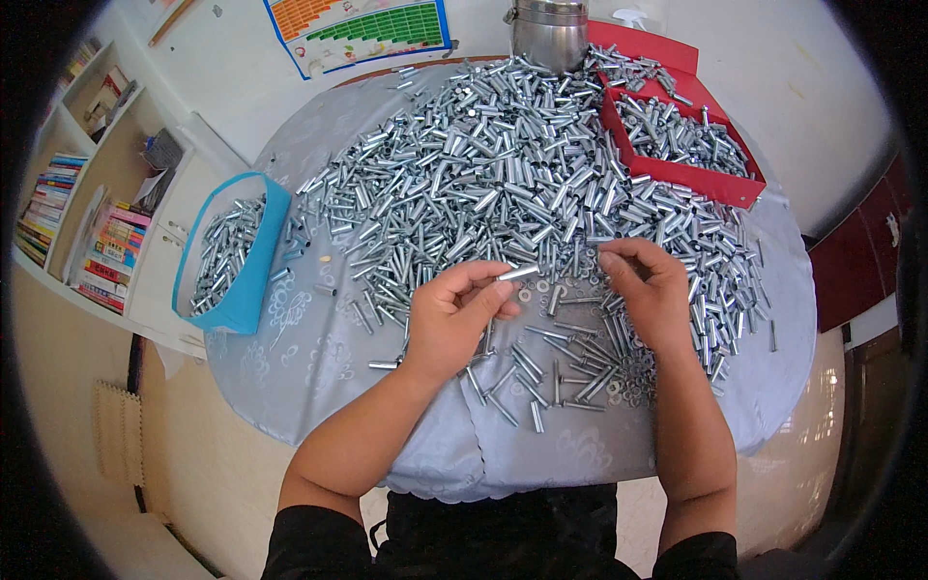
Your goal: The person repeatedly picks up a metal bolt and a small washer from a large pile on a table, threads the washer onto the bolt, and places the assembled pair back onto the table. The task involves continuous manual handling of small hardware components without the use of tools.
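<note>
Head cam: left hand (454,314) pinched a tube (519,274) mid-bench (319,377), just under the pile (503,164). Right hand (650,290), at 3 o'clock from it, hovered with curled, empty-looking fingers. Looked like sorting; next move probably needs that tube dropped in the blue bin (253,280) at 9.

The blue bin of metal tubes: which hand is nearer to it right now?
Left. The left hand is over the table's middle, on the side of the blue bin but well apart from it. The right hand lies farther off, beyond the left.
</note>
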